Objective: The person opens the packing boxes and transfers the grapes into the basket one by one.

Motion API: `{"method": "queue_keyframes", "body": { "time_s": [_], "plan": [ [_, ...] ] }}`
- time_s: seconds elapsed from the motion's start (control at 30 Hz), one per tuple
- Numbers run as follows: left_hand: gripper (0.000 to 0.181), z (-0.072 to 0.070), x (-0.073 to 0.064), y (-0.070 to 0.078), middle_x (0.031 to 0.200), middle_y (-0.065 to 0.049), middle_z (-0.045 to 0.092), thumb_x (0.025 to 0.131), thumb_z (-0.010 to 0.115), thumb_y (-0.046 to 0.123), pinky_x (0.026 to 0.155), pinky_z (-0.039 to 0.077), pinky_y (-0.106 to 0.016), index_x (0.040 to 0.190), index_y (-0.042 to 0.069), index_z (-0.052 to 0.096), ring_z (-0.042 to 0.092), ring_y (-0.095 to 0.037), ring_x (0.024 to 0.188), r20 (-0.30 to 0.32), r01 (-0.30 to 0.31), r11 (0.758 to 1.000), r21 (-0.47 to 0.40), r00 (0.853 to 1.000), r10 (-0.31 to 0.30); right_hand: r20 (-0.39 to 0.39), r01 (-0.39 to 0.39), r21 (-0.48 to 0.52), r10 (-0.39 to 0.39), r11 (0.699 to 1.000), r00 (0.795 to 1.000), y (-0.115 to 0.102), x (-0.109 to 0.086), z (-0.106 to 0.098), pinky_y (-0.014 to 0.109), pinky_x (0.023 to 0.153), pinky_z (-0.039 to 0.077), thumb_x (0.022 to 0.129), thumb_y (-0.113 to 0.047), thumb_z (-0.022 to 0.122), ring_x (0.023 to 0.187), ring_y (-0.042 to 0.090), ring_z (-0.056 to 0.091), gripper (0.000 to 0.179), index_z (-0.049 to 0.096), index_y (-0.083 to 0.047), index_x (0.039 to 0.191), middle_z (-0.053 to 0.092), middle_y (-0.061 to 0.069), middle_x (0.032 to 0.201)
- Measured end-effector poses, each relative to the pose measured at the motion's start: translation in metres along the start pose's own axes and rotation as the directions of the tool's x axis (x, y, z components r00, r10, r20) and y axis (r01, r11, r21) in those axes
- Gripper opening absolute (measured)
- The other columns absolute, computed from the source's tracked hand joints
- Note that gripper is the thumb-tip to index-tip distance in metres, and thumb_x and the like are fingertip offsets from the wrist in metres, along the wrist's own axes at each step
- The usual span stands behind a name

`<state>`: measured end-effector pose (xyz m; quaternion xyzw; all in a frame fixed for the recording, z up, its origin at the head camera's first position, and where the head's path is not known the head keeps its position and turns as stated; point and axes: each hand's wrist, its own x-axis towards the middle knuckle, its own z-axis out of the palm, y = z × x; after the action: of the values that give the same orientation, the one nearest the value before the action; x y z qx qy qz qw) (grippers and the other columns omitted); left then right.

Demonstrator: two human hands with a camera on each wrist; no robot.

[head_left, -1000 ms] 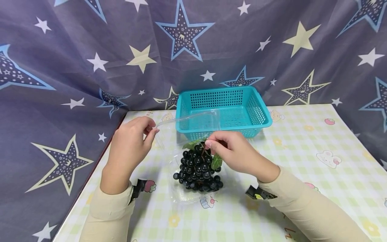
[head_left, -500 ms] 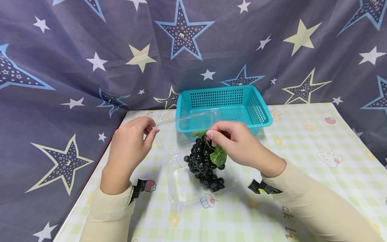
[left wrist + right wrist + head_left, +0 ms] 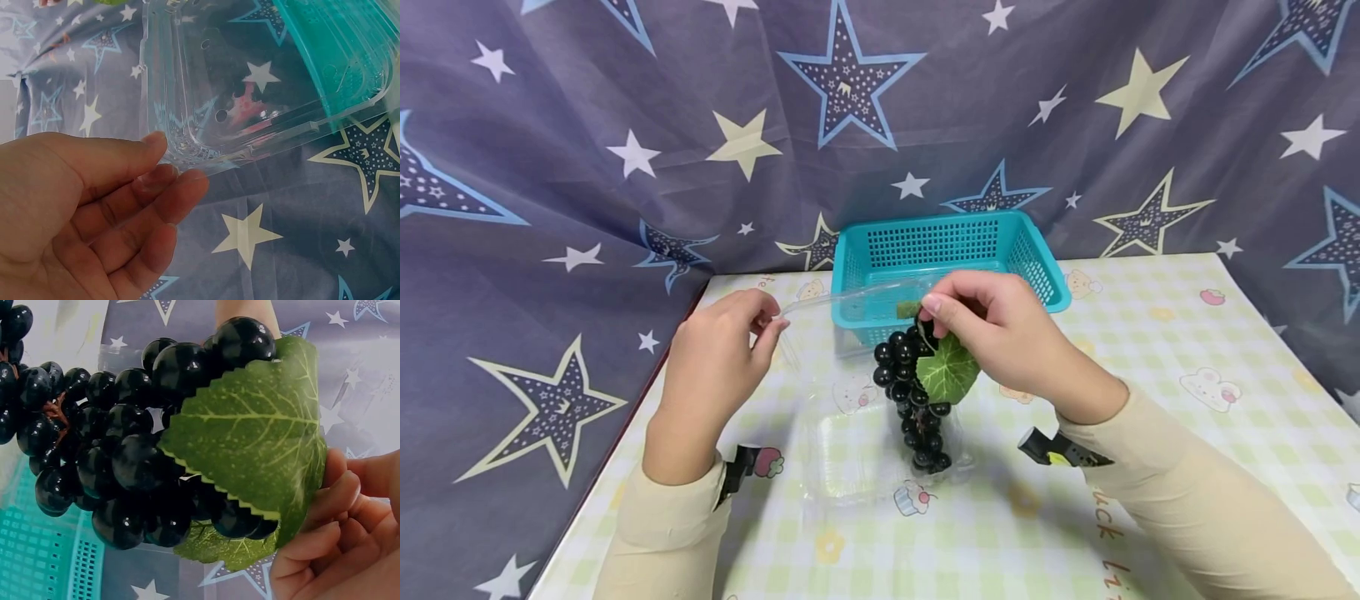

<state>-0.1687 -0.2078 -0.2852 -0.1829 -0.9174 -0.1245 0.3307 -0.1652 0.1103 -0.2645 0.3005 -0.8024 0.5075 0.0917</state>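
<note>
My right hand pinches the top of a bunch of black grapes, which hangs down over a clear plastic clamshell box. Green leaves sit at the top of the bunch, close to the right fingers in the right wrist view. With thumb and fingertips, my left hand pinches the corner of the box's raised lid. The lid stands up behind the bunch, and the base lies on the table. The fingertips at the stem are partly hidden by the leaf in the right wrist view.
A turquoise plastic basket stands at the back of the table, partly seen through the lid. A checked cloth with cartoon prints covers the table. Behind it hangs a dark curtain with stars.
The right hand has lifted the grapes up out of the box base and slightly to the right; the bunch now hangs longer. The left hand stays at the lid corner.
</note>
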Motion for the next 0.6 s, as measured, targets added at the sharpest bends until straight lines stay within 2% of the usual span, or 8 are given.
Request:
{"method": "queue_keyframes", "body": {
  "time_s": [0.23,0.43,0.6],
  "plan": [
    [0.012,-0.001,-0.001,-0.002,0.081,-0.002,0.069,0.091,0.079,0.015,0.06,0.048,-0.043,0.093,0.009,0.069,0.062,-0.02,0.068,-0.003,0.012,1.0,-0.003,1.0,-0.012,-0.018,-0.001,-0.004,0.001,1.0,1.0,-0.009,0.005,-0.007,0.03,0.053,0.045,0.106,-0.021,0.059,0.062,0.019,0.057,0.025,0.071,-0.014,0.086,0.07,-0.002,0.083],
    [0.012,-0.002,0.0,-0.002,0.082,-0.003,0.069,0.09,0.079,0.014,0.06,0.049,-0.045,0.093,0.009,0.069,0.063,-0.021,0.068,-0.002,0.02,1.0,-0.002,1.0,-0.02,-0.062,0.009,0.0,-0.009,1.0,0.998,-0.014,0.006,-0.019,0.029,0.052,0.045,0.106,-0.021,0.06,0.061,0.02,0.056,0.023,0.074,-0.013,0.09,0.069,0.0,0.081],
    [0.012,-0.002,0.0,-0.003,0.081,-0.002,0.069,0.09,0.079,0.015,0.06,0.048,-0.046,0.093,0.01,0.069,0.062,-0.021,0.068,0.006,0.033,0.999,0.005,0.999,-0.033,-0.104,0.02,-0.009,-0.021,1.0,0.994,-0.017,0.006,-0.03,0.027,0.054,0.046,0.106,-0.021,0.061,0.067,0.019,0.06,0.023,0.075,-0.011,0.091,0.069,0.003,0.082]
  ]
}}
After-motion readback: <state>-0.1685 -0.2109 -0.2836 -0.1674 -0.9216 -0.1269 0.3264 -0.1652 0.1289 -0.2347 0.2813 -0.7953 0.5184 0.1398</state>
